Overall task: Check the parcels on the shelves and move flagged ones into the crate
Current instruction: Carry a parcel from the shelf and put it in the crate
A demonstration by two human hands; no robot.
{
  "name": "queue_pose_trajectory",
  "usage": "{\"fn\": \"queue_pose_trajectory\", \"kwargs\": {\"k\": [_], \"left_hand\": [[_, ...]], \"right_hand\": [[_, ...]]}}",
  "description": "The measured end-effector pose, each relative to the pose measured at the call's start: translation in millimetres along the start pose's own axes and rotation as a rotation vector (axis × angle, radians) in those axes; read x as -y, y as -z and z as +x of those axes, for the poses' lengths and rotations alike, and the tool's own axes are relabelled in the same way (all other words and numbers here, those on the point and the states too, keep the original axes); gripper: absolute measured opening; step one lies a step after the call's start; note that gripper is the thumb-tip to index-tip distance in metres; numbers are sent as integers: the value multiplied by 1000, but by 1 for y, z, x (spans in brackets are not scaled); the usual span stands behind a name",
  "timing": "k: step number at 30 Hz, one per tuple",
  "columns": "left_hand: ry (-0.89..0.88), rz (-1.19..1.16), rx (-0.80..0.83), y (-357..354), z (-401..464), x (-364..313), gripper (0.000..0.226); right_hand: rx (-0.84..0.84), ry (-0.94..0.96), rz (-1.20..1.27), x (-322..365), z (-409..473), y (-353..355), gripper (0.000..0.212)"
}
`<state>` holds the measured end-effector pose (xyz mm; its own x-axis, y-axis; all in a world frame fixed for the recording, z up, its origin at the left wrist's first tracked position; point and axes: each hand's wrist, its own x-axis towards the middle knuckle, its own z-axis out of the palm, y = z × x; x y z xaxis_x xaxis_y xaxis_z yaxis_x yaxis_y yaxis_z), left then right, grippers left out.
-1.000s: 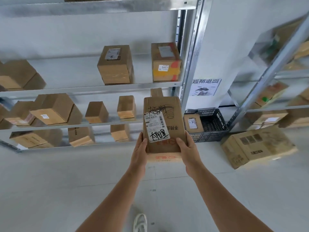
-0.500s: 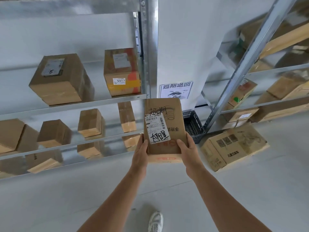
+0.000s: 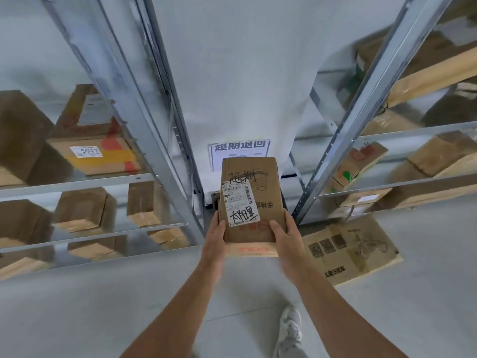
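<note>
**Marked parcel held out toward the gap between the racks**

I have the parcel (image 3: 249,200) out in front, label (image 3: 240,204) up so the handwriting stays readable. My left hand (image 3: 215,237) grips its near left corner and my right hand (image 3: 282,235) its near right corner, thumbs on top, which keeps it level. It hangs in the air below the wall sign (image 3: 238,148). The parcel hides where the crate would be, so I cannot see it.
</note>
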<state>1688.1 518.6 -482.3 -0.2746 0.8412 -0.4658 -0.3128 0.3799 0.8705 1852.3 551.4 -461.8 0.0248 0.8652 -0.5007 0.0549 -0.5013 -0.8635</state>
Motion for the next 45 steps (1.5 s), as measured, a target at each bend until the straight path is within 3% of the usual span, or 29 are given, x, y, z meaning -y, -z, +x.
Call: {"fn": "queue_pose_trajectory", "kwargs": {"k": [5, 13, 33, 38, 45], "left_hand": [[48, -56, -88, -78, 43, 18, 42], [155, -87, -169, -124, 114, 58, 46], [302, -29, -200, -130, 391, 301, 49], [344, 3, -206, -132, 420, 330, 41], [310, -10, -193, -132, 455, 349, 48]], "right_hand": [[67, -5, -106, 20, 76, 59, 54], [109, -44, -164, 15, 160, 90, 55], [21, -208, -182, -235, 461, 75, 49], [12, -257, -107, -275, 497, 77, 49], [3, -254, -73, -300, 540, 70, 48]]}}
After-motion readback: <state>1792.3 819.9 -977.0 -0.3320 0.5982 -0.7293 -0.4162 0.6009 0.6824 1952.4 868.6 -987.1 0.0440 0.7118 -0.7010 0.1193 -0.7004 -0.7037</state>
